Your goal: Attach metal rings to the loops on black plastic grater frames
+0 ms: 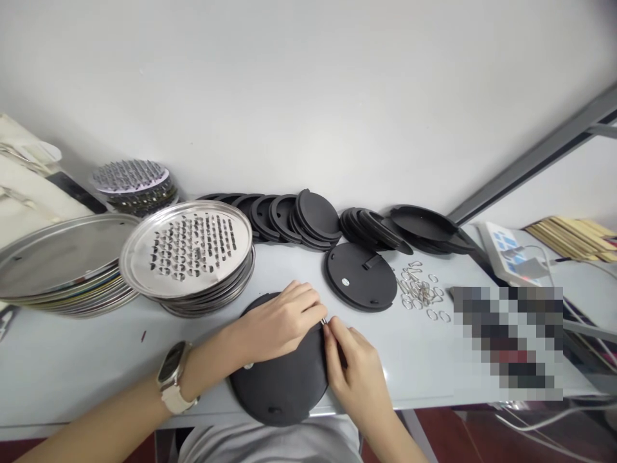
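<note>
Desktop point(96, 347), hands point(282, 321) pinching black disc point(279, 392)

Item 1: my smartwatch point(172, 363), on my left wrist, with a dark rounded-rectangle screen in a pale metallic case. Item 2: its wide cream strap point(177, 400). Item 3: my light grey shirt point(270, 444), plain where it shows at the bottom of my view. Items 4 and 5: my left hand point(282, 321) and my right hand point(357, 379), both ungloved, nails trimmed short.
</note>
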Available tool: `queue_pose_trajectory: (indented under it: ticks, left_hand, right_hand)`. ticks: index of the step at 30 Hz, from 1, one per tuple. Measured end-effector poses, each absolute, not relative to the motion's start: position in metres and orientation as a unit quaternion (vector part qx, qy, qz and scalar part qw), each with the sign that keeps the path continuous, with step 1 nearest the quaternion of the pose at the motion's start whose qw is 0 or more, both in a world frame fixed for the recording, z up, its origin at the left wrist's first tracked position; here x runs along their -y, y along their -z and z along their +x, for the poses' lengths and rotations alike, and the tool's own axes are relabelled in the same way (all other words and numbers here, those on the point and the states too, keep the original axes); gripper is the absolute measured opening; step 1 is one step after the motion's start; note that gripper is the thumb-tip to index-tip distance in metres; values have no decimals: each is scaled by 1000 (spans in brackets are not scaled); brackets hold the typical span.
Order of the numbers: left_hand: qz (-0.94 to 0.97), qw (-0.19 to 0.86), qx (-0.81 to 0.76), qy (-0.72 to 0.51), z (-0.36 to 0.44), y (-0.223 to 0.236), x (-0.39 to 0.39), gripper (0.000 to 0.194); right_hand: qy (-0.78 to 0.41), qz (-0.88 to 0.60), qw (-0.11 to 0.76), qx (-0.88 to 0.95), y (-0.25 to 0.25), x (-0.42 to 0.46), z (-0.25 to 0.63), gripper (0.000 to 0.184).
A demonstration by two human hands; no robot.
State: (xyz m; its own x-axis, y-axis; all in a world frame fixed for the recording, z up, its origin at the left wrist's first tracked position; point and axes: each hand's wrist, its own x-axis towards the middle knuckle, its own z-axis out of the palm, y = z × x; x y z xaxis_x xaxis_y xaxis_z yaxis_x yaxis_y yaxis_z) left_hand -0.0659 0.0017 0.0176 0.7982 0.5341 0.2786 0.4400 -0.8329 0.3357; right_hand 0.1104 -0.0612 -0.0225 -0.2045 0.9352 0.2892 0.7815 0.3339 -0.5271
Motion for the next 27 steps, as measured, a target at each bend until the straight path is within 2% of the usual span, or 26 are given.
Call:
queue_pose_trajectory:
  ticks: [6, 13, 24, 27]
  left_hand:
    - [903, 228, -300, -206, -70, -27, 13, 28]
    - [894, 248, -311, -207, -82, -17, 26, 41]
    - [901, 211, -303, -226, -83, 1, 25, 51]
    - [910, 156, -301, -239, -83, 2, 26, 50]
  right_hand:
    - [-132, -557, 285, 769, 23, 61, 111, 18]
    - [-136, -559, 284, 767, 21, 60, 109, 18]
    - [-132, -553, 284, 772, 19, 59, 109, 20]
    - [-135, -553, 282, 772, 19, 59, 109, 20]
